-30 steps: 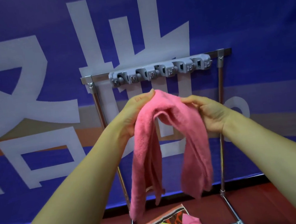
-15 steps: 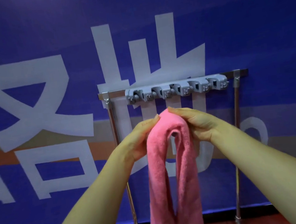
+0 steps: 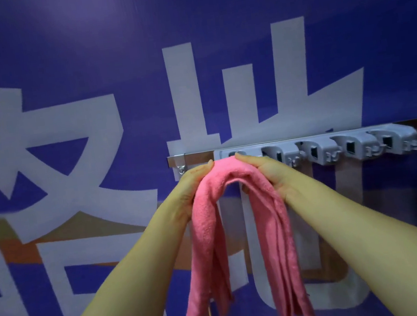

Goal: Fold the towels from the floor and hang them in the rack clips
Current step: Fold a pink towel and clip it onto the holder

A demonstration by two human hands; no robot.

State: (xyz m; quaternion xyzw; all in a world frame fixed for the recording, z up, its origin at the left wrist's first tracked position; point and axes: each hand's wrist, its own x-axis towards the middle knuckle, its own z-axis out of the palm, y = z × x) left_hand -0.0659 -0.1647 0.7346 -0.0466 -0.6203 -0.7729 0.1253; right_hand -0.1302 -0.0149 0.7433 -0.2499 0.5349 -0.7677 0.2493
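The left hand [image 3: 192, 187] reaches up and pinches the pink towel [image 3: 208, 226]. The towel's bent top sits right at the leftmost clip of the grey clip strip [image 3: 346, 146]. The right hand [image 3: 266, 174] pinches the towel's other side.

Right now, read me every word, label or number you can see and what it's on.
"各": large white character on the blue backdrop banner, cut off at left.
"业", perhaps: white shape above the grey plastic rack clips, lower part hidden.
Pink terry towel and clips: no text seen.
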